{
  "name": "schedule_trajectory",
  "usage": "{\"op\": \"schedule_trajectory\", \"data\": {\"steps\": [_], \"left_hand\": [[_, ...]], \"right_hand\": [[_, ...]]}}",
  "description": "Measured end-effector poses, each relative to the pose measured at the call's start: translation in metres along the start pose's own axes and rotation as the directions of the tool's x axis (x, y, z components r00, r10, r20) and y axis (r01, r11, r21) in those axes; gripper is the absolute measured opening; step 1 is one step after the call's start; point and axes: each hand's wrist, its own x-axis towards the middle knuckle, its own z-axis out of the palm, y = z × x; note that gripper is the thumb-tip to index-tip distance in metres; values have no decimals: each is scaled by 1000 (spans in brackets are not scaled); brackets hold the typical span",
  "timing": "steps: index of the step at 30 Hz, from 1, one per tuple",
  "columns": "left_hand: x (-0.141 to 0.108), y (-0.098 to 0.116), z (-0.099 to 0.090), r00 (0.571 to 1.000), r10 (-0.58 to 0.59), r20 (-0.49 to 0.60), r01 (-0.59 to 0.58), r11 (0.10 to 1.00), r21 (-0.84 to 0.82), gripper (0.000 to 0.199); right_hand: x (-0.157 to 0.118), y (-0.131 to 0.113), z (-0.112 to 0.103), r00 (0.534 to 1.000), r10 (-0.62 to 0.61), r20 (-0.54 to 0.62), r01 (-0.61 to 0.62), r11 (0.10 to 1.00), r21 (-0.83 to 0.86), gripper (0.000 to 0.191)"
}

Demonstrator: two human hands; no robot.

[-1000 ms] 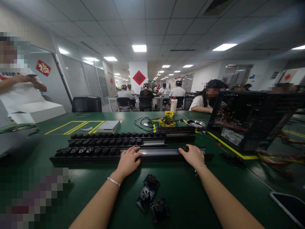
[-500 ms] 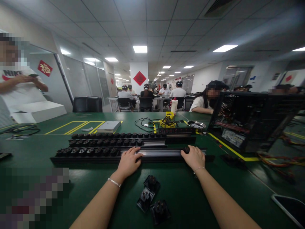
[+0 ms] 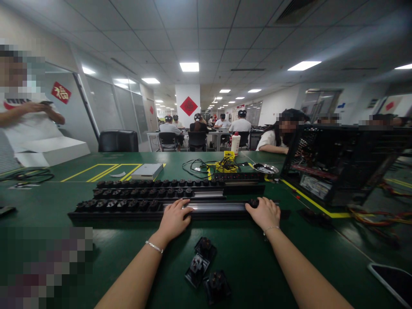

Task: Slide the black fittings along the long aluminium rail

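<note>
My left hand is closed over the nearest long black power-strip housing, its fingers on the shiny channel just right of the seated modules. At the right part of that channel, my right hand holds a round black socket module between thumb and fingers, partly hidden by them. A row of black socket modules fills the housing's left side. Three loose modules with copper-coloured contacts lie between my forearms, one of them a square-based socket module.
Behind stand two more strips, one a filled power strip. An open computer case is at the right, with loose wires. A grey box, metal dish and bottle sit farther back. A phone lies lower right.
My right hand has shifted slightly to the right along the channel, and the socket module at its fingertips has moved a little with it. My left hand stays in place.
</note>
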Motion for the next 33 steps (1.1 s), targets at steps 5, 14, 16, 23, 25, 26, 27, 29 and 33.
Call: {"op": "schedule_trajectory", "data": {"steps": [5,14,16,23,25,26,27,29,33], "left_hand": [[0,0,0,1000,8,-1,-8,1000,0,31],[0,-1,0,1000,-1,5,1,1000,0,30],[0,-1,0,1000,1,0,-1,1000,-1,30],[0,0,-1,1000,1,10,-1,1000,2,30],[0,0,-1,1000,3,9,-3,1000,3,30],[0,0,-1,1000,3,8,-3,1000,3,30],[0,0,0,1000,4,8,-4,1000,4,30],[0,-1,0,1000,6,4,-6,1000,4,31],[0,-1,1,1000,12,-2,-12,1000,2,30]], "right_hand": [[-1,-1,-2,1000,0,-7,0,1000,11,60],[0,2,-3,1000,-4,6,4,1000,0,60],[0,3,-2,1000,14,6,-14,1000,-12,62],[2,4,0,999,41,27,-41,999,-6,63],[3,5,-1,999,40,33,-40,999,-4,64],[3,5,-1,999,39,34,-39,999,-3,64],[3,6,-1,999,37,33,-37,999,-1,65],[3,6,-1,999,34,28,-34,999,0,66],[2,6,-1,998,54,7,-54,998,-12,65]]}}
